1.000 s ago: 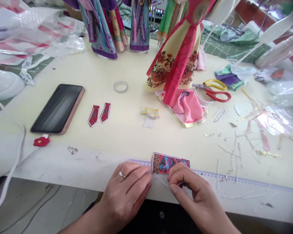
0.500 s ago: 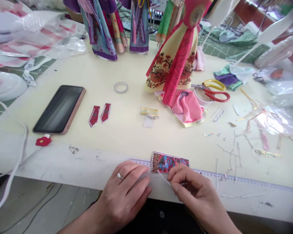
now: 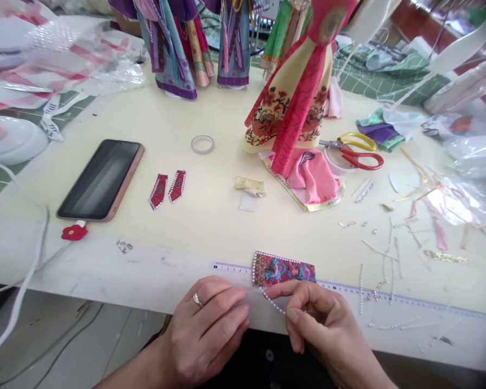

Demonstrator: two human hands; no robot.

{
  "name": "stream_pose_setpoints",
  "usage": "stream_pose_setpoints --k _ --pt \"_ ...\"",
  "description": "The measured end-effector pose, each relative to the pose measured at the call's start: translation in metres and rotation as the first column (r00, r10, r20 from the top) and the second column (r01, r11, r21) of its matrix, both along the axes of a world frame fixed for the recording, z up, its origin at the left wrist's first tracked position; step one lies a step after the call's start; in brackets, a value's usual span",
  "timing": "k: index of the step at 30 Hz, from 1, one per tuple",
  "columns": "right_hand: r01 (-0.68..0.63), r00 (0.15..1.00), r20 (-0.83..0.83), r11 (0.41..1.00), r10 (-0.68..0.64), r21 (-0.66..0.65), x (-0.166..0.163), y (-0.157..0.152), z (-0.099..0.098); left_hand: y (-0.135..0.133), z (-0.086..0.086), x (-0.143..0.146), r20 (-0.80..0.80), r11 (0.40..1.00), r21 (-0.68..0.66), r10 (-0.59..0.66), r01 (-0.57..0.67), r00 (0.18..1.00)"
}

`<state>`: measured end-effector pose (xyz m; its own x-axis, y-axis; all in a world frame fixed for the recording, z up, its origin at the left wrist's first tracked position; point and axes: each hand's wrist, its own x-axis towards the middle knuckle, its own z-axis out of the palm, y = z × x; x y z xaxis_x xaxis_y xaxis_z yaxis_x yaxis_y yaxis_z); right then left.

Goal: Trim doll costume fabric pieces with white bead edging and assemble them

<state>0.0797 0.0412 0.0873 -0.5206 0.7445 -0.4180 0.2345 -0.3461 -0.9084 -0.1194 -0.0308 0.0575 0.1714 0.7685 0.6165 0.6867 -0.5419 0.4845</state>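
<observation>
Stretching farther out than half a second ago, the index finger of the right hand (image 3: 328,320) now points along the bead string (image 3: 274,303), which that hand pinches. Just beyond its fingers, the patterned strip (image 3: 285,270) lies over the ruler (image 3: 231,268). The left hand (image 3: 213,327), nearby, rests with fingers together; whether it grips anything, I cannot tell.

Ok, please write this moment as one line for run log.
left hand: near ruler, grip contents hidden | right hand: holds bead string | patch: flat on ruler, beads along left and far edges | phone: left of tape
</observation>
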Motion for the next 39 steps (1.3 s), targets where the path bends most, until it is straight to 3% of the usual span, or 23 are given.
stream_pose_setpoints --k 5,12,35,39 --pt "-0.025 0.998 0.066 1.000 0.025 0.005 -0.001 0.003 0.001 -0.001 0.000 -0.001 -0.010 1.000 0.002 -0.013 0.013 1.000" --pt "-0.089 0.984 0.170 0.970 0.051 0.225 -0.008 0.007 0.010 -0.003 -0.002 -0.002 -0.018 1.000 -0.018 -0.008 0.007 1.000" --pt "-0.033 0.992 0.121 0.998 0.039 -0.044 -0.012 0.002 -0.003 -0.005 -0.011 -0.005 -0.090 0.999 -0.014 -0.053 0.052 0.995" --pt "-0.062 0.991 0.123 0.998 0.060 0.017 -0.012 0.007 0.003 -0.006 -0.011 -0.005 -0.049 0.999 -0.038 -0.035 0.033 0.998"
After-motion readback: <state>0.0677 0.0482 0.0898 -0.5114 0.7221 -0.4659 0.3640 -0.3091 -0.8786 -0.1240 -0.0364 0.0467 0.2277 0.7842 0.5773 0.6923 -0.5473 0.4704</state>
